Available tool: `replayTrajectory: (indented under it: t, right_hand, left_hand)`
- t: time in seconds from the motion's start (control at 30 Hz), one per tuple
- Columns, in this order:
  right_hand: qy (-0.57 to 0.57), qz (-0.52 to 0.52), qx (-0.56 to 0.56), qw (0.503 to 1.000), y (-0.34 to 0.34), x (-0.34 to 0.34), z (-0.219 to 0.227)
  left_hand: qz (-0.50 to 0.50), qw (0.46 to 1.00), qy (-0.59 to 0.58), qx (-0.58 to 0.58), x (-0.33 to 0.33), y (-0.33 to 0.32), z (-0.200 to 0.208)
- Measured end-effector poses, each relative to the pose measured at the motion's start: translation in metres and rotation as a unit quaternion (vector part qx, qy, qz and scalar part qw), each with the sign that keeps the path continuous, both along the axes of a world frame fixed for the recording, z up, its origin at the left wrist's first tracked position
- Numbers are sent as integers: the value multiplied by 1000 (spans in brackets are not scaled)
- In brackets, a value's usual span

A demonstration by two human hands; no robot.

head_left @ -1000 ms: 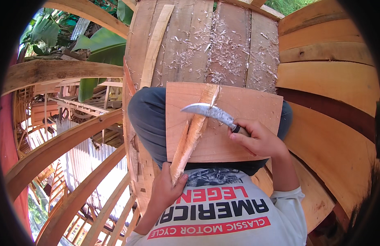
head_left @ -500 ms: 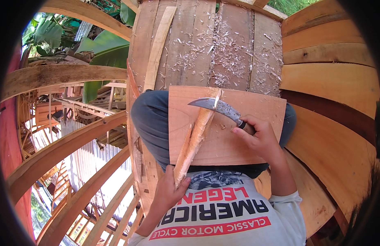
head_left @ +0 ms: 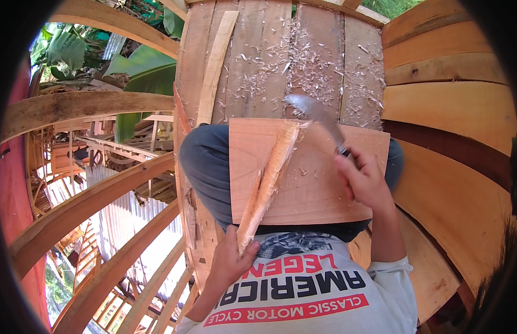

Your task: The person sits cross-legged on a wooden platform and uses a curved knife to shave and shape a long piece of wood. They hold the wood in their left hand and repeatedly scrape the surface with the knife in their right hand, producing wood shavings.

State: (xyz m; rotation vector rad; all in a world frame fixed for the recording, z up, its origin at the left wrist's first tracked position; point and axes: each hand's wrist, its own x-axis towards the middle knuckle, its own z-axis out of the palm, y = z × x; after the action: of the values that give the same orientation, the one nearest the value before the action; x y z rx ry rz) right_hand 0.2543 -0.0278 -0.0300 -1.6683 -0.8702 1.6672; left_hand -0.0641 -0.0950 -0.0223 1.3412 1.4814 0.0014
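Wooden stick (head_left: 268, 183), one only, long and freshly whittled pale, lies slantwise across one flat square board (head_left: 314, 183) that rests on the person's lap. Its lower end is clamped in the left hand (head_left: 232, 263), just below the board's near edge, while its upper, pointed tip reaches the board's far edge. One knife (head_left: 317, 118) with a curved blade, blurred, sits just beyond that far edge, right of the stick's tip; the right hand (head_left: 365, 181) is closed round its handle over the board's right part. The two hands are well apart, one at each end of the work. Past the board, five or so upright planks (head_left: 303, 55) carry many small wood shavings (head_left: 320, 67), too many to count.
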Motion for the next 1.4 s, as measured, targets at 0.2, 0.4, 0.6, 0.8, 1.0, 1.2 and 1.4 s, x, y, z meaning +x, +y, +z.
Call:
replayTrajectory:
  t: [0.2, 0.4, 0.6, 0.8, 1.0, 1.2, 1.4]
  right_hand:
    - [104, 159, -80, 978, -7, 15, 12]
    - [-12, 63, 3, 998, -5, -3, -3]
    - [48, 127, -77, 988, -2, 5, 8]
    - [-17, 174, 60, 983, 4, 11, -5]
    - [-37, 15, -3, 999, 6, 9, -7]
    - [32, -3, -33, 999, -1, 25, -5]
    - [68, -69, 5, 995, -12, 17, -3]
  left_hand:
    - [-16, 999, 30, -16, -4, -2, -1]
    - [2, 1000, 10, -26, -1, 1, -1]
    - [-2, 999, 20, -26, -3, 2, 1]
    - [5, 999, 17, -36, -5, -2, -3]
    - [-7, 999, 26, -41, -4, 2, 1]
    - [-25, 999, 31, -18, -8, -5, -4]
    - [-46, 998, 50, 1, -5, -1, 0]
